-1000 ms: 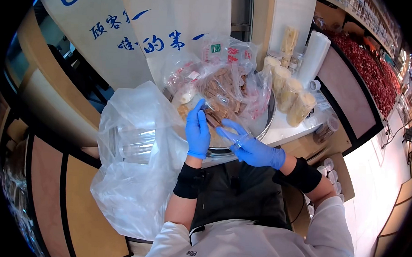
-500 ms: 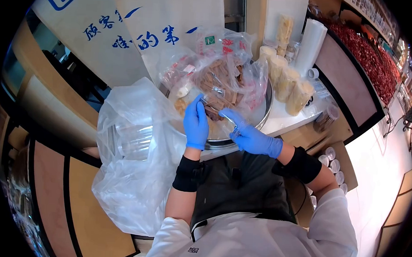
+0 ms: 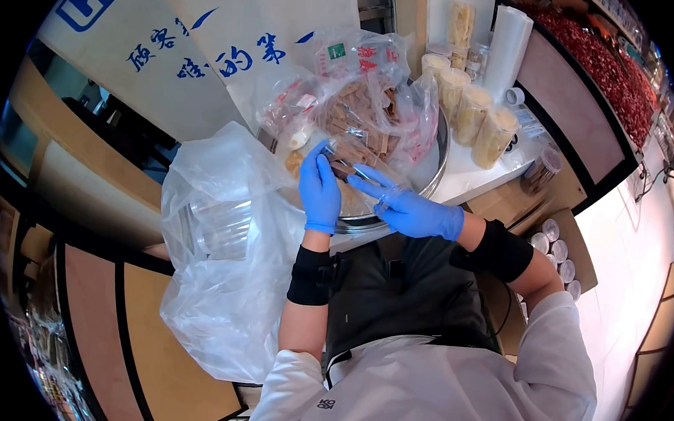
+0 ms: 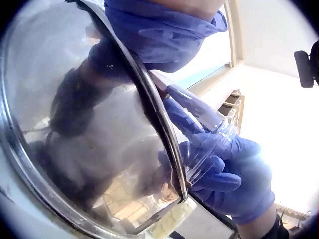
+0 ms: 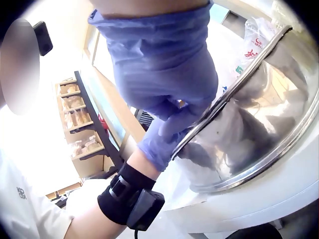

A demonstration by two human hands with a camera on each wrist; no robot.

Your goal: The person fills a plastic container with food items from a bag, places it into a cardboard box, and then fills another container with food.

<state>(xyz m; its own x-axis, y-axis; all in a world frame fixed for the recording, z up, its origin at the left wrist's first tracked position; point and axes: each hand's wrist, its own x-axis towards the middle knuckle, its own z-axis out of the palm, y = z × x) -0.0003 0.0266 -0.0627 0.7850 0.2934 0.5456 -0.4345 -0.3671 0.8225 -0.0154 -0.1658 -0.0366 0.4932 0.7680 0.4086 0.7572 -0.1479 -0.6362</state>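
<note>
A clear plastic jar with a ribbed end lies slanted between my two gloved hands, over the near side of a steel basin. My right hand curls its fingers round the ribbed end, the index finger stretched along the jar. My left hand holds the opposite end, fingers pointing away from me; its grip is largely hidden in the left wrist view. Brown flat, bark-like pieces fill an opened printed plastic bag in the basin. Some brown shows between the hands.
Left of the basin, a large translucent bag holds several clear jars. Filled jars and a roll of clear bags stand to the right on the white table. Lower right is a box of lidded jars.
The right hand's fingers have shifted round the jar, its index finger now straighter. The left hand keeps about the same place on it. The head view has tilted slightly.
</note>
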